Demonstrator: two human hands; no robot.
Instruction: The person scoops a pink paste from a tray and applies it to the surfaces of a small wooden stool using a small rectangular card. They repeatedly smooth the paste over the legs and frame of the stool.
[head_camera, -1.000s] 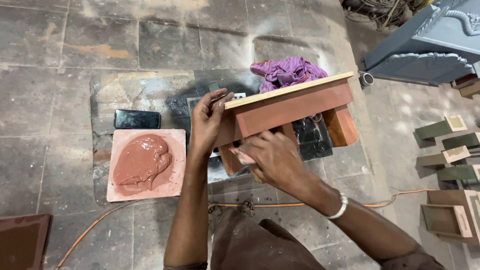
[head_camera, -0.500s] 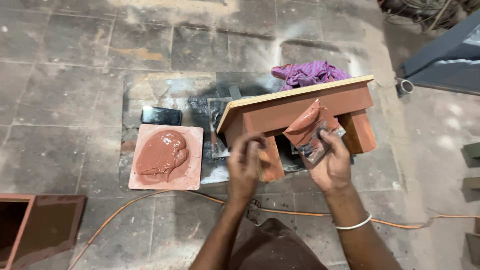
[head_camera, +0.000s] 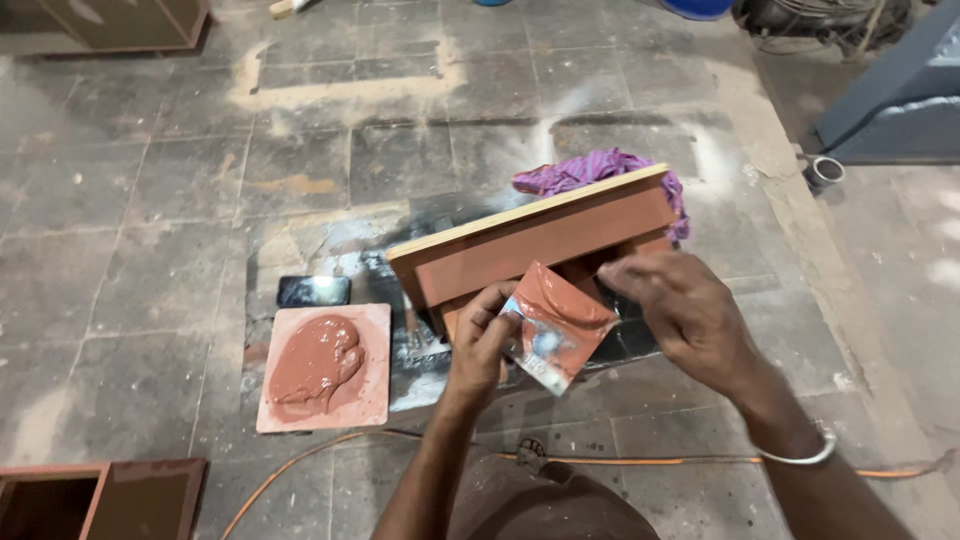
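My left hand (head_camera: 480, 345) pinches the lower left edge of a bent sheet of sandpaper (head_camera: 555, 325) smeared with reddish-brown paste. My right hand (head_camera: 680, 310) hovers just right of the sheet, its fingers curled at the sheet's upper right corner; whether they grip it I cannot tell. Both hands sit in front of a small wooden stool (head_camera: 540, 240) coated reddish brown with a pale top edge. To the left lies a square tile (head_camera: 322, 365) with a mound of the same paste on it.
A dark phone (head_camera: 313, 291) lies above the tile. A purple rag (head_camera: 590, 172) sits behind the stool. An orange cable (head_camera: 650, 460) crosses the stone floor near me. A reddish-brown box (head_camera: 95, 500) is at the lower left, a blue-grey panel (head_camera: 900, 90) at the upper right.
The sandpaper went from my right hand to my left hand, and both hands lifted off the stool toward me. The view has tilted and shifted left.
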